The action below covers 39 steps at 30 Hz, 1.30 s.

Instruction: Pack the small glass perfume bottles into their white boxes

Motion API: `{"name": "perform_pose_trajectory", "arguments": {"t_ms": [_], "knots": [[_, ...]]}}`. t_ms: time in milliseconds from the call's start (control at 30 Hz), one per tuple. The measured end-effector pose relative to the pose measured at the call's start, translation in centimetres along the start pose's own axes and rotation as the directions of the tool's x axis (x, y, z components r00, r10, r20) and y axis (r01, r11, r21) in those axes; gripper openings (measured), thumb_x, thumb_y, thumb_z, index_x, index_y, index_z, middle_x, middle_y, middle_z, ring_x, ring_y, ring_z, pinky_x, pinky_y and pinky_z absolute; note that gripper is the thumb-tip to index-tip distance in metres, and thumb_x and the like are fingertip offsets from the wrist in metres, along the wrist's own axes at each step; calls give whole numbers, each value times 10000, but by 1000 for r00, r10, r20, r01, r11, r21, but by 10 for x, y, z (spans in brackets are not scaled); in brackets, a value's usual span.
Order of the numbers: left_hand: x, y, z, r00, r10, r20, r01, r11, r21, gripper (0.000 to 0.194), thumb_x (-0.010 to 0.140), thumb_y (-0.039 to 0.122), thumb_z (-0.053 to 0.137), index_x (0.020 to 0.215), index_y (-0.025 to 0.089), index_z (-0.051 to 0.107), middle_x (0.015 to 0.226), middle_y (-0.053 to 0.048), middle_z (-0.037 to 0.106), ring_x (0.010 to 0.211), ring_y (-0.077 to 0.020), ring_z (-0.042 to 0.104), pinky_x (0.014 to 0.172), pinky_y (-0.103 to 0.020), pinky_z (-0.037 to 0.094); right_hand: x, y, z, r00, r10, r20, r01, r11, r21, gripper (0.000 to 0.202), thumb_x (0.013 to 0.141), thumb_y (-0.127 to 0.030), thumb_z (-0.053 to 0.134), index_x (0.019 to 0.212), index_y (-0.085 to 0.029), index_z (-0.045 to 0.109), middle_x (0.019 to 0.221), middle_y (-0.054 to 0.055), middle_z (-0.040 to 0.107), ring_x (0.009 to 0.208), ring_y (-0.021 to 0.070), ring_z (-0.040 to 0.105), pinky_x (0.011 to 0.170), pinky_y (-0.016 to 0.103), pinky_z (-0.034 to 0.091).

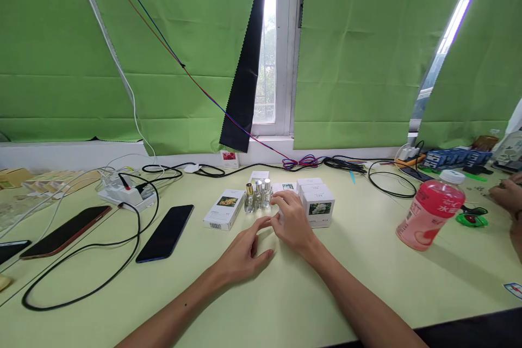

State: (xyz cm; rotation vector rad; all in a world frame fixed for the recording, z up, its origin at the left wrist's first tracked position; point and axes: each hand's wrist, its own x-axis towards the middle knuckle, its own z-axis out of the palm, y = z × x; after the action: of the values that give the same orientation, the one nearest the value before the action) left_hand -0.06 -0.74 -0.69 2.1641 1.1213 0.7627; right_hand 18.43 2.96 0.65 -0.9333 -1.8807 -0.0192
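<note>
My left hand [244, 255] hovers low over the table, thumb spread from the fingers, holding nothing. Its index fingertip meets the thumb side of my right hand [294, 222]. The right fingers curl beside the white boxes; what is under them is hidden, perhaps a pale box edge. Just left of them stand several small glass bottles, one with a gold cap [249, 190] and others with silver caps [267, 182]. A flat white box with a yellow-flower picture [225, 209] lies left of the bottles. To the right sit several white cube boxes [319, 207] with a white-flower picture.
A black phone [165, 234], a red-edged phone [65, 232] and a power strip [126, 193] with looping cables are at left. A pink drink bottle [431, 209] stands at right. Another person's hand [508, 194] is at the far right edge. Green blinds [362, 49] hang behind.
</note>
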Motion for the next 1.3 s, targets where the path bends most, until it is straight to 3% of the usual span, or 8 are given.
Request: {"name": "perform_pose_trajectory", "arguments": {"t_ms": [133,233,467,667,900,1133,1300], "knots": [[0,0,-1,999,-44,28,42,998,55,593,893,363,614,1445,226,444,749,33,600,591,-143,464,570,-265,378,1,6,-3,1000,-6,25,5,1000,9,380,696,8,502,983,-205,631,1095,107,673,1112,290,577,1032,484,474],[-1,1,-2,998,-58,32,55,996,74,584,895,375,612,1435,220,454,651,71,472,600,-153,462,585,-268,378,2,10,-6,999,-14,51,13,1000,20,371,689,11,502,968,-200,626,1094,110,679,1122,291,580,1038,483,470],[-1,-1,-2,994,-95,58,90,993,83,564,910,380,603,1434,243,446,652,74,459,634,-159,478,620,-275,386,6,19,-14,995,-3,97,0,999,34,360,704,43,483,938,-200,612,1043,95,706,1042,271,616,955,425,509],[-2,-4,-2,993,-99,57,93,991,92,562,909,385,607,1428,245,443,682,66,469,655,-162,487,642,-282,399,7,22,-16,993,-50,108,51,999,-8,384,729,61,456,952,-202,627,1033,83,728,1050,266,635,1060,441,472],[0,-3,-2,993,-97,63,90,991,99,535,909,381,603,1399,222,459,684,65,468,654,-162,493,646,-284,402,6,20,-16,990,-85,112,91,995,-42,430,765,82,430,999,-206,646,1009,76,726,1056,257,642,1076,432,468],[-1,-3,-1,994,-96,60,89,990,112,507,904,382,604,1372,233,475,685,67,465,655,-161,493,638,-280,398,6,20,-13,992,-57,109,56,998,9,243,925,-22,497,996,-202,644,1043,100,715,1033,263,630,961,423,514],[-1,-4,0,993,-99,58,92,989,117,496,901,382,607,1357,231,484,688,65,477,648,-160,492,633,-281,399,6,21,-10,995,-42,87,39,999,26,214,950,-52,517,1000,-212,649,1047,97,702,1027,261,629,942,417,515]]}}
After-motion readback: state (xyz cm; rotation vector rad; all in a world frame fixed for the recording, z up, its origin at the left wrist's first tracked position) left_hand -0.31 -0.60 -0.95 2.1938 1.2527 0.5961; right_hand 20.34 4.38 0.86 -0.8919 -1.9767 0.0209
